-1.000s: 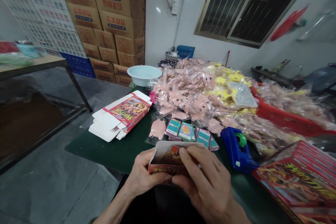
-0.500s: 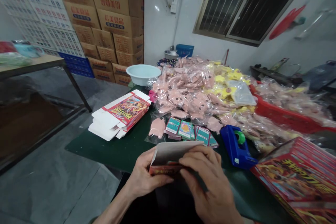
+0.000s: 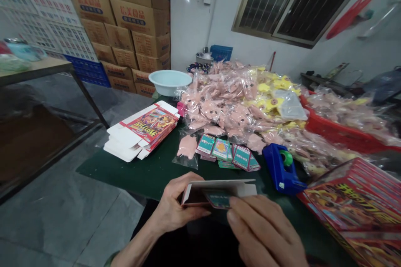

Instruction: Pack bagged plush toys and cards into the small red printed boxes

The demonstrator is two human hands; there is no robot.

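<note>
My left hand (image 3: 175,204) is wrapped round the left end of a small red printed carton (image 3: 197,187), whose open side faces me. Between the fingertips and thumb of my right hand (image 3: 263,229) is a green card (image 3: 218,197), partly inside the carton's opening; I cannot tell if it is one card or several. Just beyond the carton lie small piles of cards (image 3: 242,156) on the dark green table (image 3: 125,177). Beside them is a pink animal-shaped piece in a clear bag (image 3: 187,147).
Flattened red-and-white cartons (image 3: 153,125) lie to the left. Bagged pink and yellow pieces (image 3: 219,108) are heaped at the back, near a pale blue basin (image 3: 170,83). On the right are a blue tape dispenser (image 3: 278,175), stacked red cartons (image 3: 363,204) and a red basket (image 3: 344,133).
My right hand has moved right and toward me, off the carton's edge. The green card between its fingers now shows in the opening. The carton sits slightly lower in view.
</note>
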